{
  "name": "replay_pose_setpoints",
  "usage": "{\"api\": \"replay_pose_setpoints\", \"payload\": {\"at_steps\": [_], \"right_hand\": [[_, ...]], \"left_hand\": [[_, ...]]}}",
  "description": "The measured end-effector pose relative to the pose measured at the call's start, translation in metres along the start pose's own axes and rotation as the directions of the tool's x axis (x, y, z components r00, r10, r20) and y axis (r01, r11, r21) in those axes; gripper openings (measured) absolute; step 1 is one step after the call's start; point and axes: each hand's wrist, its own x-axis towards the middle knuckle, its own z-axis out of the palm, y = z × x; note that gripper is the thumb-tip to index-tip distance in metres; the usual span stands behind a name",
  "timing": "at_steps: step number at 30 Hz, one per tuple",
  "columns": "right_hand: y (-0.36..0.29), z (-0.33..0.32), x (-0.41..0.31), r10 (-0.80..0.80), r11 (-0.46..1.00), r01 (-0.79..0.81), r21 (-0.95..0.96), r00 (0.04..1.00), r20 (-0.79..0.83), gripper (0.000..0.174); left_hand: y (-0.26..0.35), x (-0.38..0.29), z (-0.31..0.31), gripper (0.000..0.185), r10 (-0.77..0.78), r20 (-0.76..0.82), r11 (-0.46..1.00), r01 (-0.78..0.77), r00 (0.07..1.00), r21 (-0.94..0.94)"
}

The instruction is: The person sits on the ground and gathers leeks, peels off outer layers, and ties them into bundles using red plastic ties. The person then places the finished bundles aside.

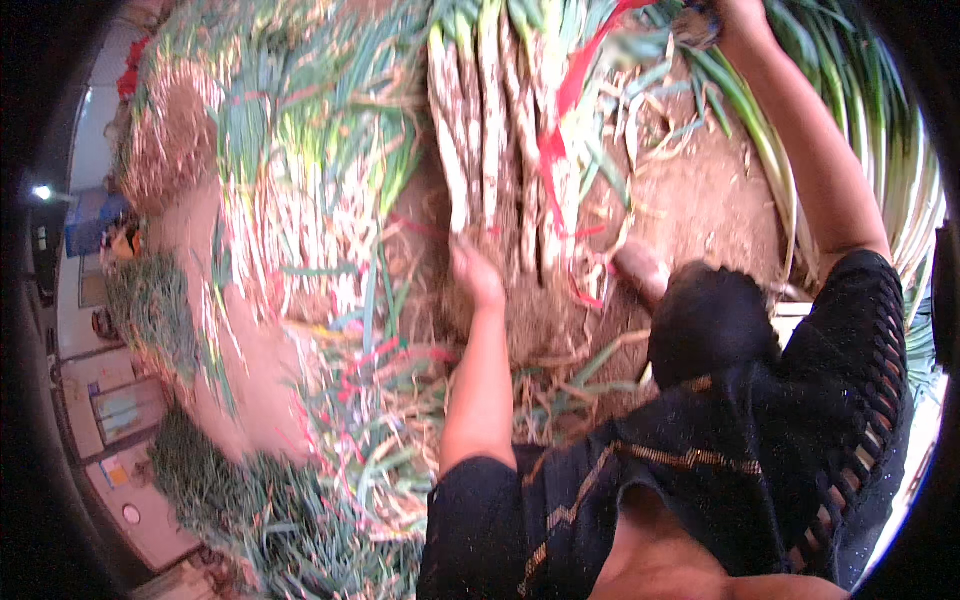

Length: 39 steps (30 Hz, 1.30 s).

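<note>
A thick bundle of green onions (491, 142), its pale stalks streaked with soil, lies before me with the leaves away from me. Its matted, muddy roots (517, 315) point towards me. My left hand (478, 274) is against the left side of the bundle, just above the roots, and some of its fingers are hidden. At the top edge my right hand (739, 19) is partly cut off. It holds a dark, rounded object (696, 28), too blurred to name. A red strip (553, 154) runs along the bundle's right side and up towards that hand.
More green onions (300, 202) lie in bundles at left, and a large heap (855, 97) rises at right. Loose leaves and red scraps (375, 420) litter the soil floor (720, 172). Another green heap (285, 517) is at lower left. My black-clad knee (712, 322) is close by.
</note>
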Motion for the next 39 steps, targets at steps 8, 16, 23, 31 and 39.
{"api": "replay_pose_setpoints", "payload": {"at_steps": [8,16,23,31,39], "right_hand": [[0.021,-0.011,0.078,0.338,0.852,-0.251,-0.46,0.934,0.117,0.025],[0.098,0.064,0.202,0.332,0.665,-0.03,-0.746,0.907,0.26,0.028],[0.164,0.112,0.32,0.723,0.484,-0.188,-0.855,0.637,0.269,0.025],[0.169,0.114,0.28,0.033,0.62,-0.044,-0.783,0.999,-0.031,0.045],[0.117,-0.182,0.211,-0.302,0.952,0.203,-0.23,0.749,-0.589,0.028]], "left_hand": [[0.107,0.057,0.047,0.071,0.273,0.403,0.608,-0.481,0.874,0.631],[0.068,0.029,0.086,0.079,0.391,0.483,0.299,-0.604,0.784,0.739],[0.064,0.038,0.087,0.076,0.399,0.529,0.288,-0.65,0.749,0.703],[0.055,0.044,0.086,0.078,0.386,0.538,0.269,-0.649,0.749,0.711],[0.052,0.044,0.095,0.08,0.435,0.519,0.329,-0.666,0.736,0.669]]}}
